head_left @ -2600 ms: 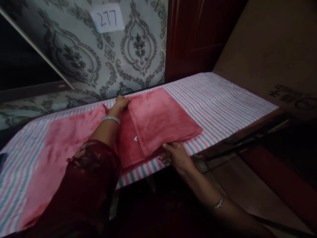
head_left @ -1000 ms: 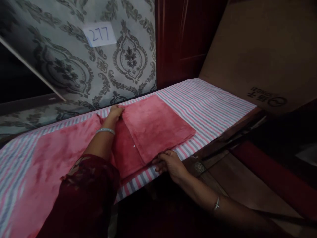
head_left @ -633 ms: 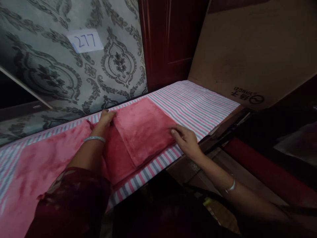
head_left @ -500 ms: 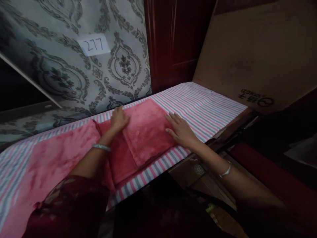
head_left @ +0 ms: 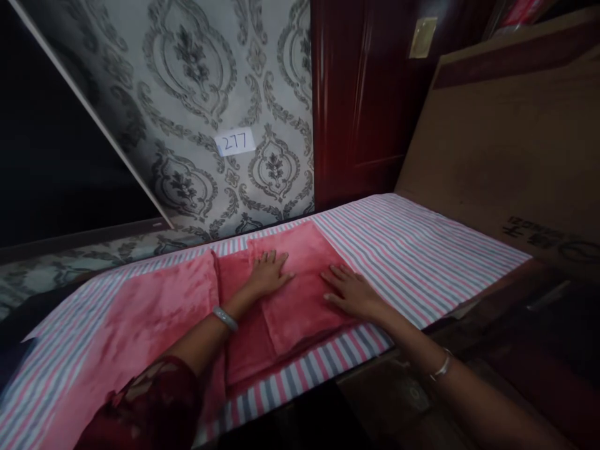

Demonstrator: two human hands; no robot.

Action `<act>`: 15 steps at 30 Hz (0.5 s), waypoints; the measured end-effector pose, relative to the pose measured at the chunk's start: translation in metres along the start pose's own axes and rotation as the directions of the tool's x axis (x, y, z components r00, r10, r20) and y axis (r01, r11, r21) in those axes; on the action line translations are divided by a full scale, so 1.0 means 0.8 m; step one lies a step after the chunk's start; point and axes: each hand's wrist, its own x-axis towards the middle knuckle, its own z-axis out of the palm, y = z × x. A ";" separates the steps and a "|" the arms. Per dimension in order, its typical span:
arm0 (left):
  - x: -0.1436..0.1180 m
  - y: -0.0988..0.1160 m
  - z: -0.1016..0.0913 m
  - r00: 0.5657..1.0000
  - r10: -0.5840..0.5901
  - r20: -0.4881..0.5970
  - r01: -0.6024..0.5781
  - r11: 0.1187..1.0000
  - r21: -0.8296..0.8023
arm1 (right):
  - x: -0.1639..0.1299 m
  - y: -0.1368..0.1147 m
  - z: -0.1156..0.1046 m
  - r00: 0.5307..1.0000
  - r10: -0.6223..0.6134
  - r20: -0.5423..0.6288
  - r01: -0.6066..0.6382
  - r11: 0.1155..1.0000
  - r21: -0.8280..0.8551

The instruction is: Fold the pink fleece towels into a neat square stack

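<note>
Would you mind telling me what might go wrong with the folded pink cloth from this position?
1. The folded pink cloth lies close to the near edge of the striped table cover, so a push toward the body may slide it off.
2. Both the left hand and right hand press flat on top, with no grip, so the upper layer may shift or crease.
</note>
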 end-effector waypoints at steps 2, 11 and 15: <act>0.018 -0.004 -0.018 0.998 -0.030 -0.056 0.029 0.999 -0.019 | 0.027 0.000 -0.027 0.999 0.000 -0.043 0.002 0.999 0.040; 0.066 -0.025 -0.002 0.954 -0.291 -0.070 0.293 0.956 0.015 | 0.190 -0.020 -0.026 0.998 0.028 -0.048 -0.028 1.000 0.011; 0.062 -0.029 0.027 0.931 -0.356 -0.083 0.356 0.934 -0.007 | 0.207 -0.004 0.013 0.999 0.034 -0.001 -0.034 0.998 0.059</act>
